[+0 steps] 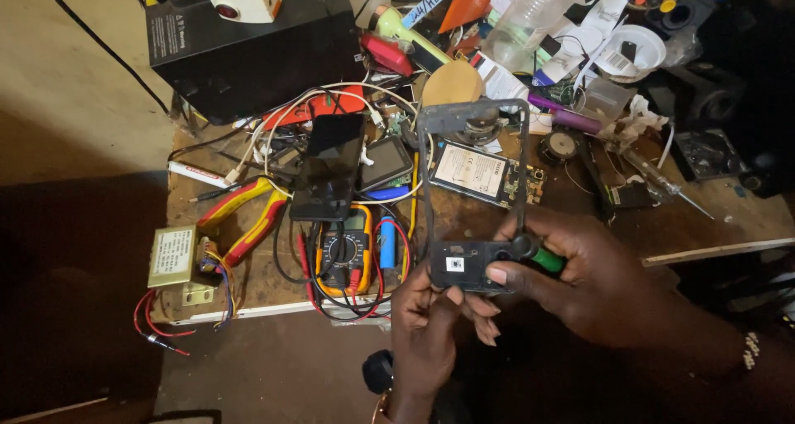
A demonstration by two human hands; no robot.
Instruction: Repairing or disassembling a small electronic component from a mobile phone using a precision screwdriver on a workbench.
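Fingers (pixel 498 277) of both hands clamp one phone frame (pixel 473 194); right hand (pixel 584 279) also grips one green-handled screwdriver (pixel 538 255).

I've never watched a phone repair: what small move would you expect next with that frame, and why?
Probably a turn of the green-handled screwdriver. The right hand presses its tip against the lower end of the grey phone frame, while the left hand steadies that end from below, so a screw there seems the likely target.

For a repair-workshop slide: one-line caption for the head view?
Both hands, left hand and right hand, hold a grey plastic phone frame and green-handled screwdriver above a cluttered wooden workbench.
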